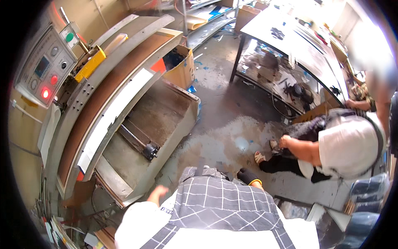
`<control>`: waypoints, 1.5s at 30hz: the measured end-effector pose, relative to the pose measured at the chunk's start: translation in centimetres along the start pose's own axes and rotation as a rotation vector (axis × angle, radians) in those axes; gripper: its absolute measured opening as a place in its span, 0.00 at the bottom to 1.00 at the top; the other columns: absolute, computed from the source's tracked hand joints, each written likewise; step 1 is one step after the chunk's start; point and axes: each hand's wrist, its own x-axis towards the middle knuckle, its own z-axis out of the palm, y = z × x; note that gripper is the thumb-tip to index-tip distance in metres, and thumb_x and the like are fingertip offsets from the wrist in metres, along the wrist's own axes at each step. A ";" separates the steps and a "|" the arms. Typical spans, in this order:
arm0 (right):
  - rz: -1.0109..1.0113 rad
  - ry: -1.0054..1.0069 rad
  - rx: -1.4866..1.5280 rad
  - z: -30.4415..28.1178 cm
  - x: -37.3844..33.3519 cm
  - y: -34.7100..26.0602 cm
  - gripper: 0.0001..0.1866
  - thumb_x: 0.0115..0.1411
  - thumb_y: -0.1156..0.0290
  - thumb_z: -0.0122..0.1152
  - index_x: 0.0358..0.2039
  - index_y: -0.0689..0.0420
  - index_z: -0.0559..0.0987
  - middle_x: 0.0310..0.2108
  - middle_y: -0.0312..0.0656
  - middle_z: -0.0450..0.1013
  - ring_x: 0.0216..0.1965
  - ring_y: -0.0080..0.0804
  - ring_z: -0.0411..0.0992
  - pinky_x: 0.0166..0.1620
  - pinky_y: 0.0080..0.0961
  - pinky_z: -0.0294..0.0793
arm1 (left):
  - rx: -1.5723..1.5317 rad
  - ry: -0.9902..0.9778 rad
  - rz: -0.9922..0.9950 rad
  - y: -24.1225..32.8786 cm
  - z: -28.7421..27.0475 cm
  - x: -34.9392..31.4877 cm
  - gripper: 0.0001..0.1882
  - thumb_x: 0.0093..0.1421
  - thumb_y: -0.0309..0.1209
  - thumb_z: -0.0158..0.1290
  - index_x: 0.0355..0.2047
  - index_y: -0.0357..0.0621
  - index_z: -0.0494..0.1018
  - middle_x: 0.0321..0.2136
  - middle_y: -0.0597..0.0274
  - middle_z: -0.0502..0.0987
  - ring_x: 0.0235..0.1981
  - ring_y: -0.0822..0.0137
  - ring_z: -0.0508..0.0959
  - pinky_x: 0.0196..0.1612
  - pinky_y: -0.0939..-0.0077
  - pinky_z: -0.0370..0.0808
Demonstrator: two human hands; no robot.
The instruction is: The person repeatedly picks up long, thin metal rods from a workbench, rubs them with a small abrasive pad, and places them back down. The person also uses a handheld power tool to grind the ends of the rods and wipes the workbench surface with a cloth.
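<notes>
Machine (143,101), a long metal press-like frame with a brown bed (108,68), fills the left side of the room, its far left edge running into the dark lens rim. The left grip (158,194), bare, is just beside the near end of the machine and seems apart from it; it is blurred, so I cannot tell whether it is clenched or released, and I can make out nothing in it. The right grip (247,176), in a black glove below a yellow band (256,182), is farther right of the machine, next to the person's checked apron (224,203); its fingers merge into one dark shape, so its state cannot be told either. A white strip (116,118) lies along the machine, and a black knob (150,152) ends a screw in its open trough (168,103). The control panel (45,62) stands at the machine's left, a red lamp (45,93) lit. Beyond the machine's far end is a carton (184,68), its dark contents unclear. Well to the machine's right, a co-worker (350,143), head blurred, stands by a glare-washed tabletop (265,23).
</notes>
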 end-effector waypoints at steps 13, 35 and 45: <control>0.205 0.266 0.085 -23.7 32.2 -3.7 0.18 0.57 0.54 0.52 0.32 0.56 0.81 0.34 0.51 0.78 0.38 0.49 0.76 0.41 0.39 0.73 | -0.738 0.359 0.424 42.2 -32.2 27.4 0.17 0.56 0.38 0.56 0.40 0.37 0.75 0.33 0.59 0.80 0.35 0.66 0.79 0.42 0.69 0.76; 0.822 1.196 -0.390 -57.1 64.1 -3.2 0.29 0.45 0.52 0.70 0.42 0.55 0.70 0.44 0.53 0.70 0.49 0.51 0.69 0.50 0.46 0.70 | -0.871 -0.165 0.355 67.7 -54.5 46.6 0.21 0.61 0.39 0.55 0.50 0.40 0.72 0.38 0.63 0.78 0.38 0.70 0.76 0.43 0.72 0.71; 0.797 1.056 -0.296 -56.7 66.0 1.7 0.31 0.51 0.57 0.63 0.53 0.61 0.69 0.51 0.62 0.69 0.53 0.59 0.67 0.54 0.45 0.68 | -0.763 -0.259 0.603 80.1 -63.2 52.9 0.21 0.62 0.33 0.54 0.52 0.32 0.70 0.41 0.61 0.77 0.40 0.74 0.74 0.46 0.79 0.71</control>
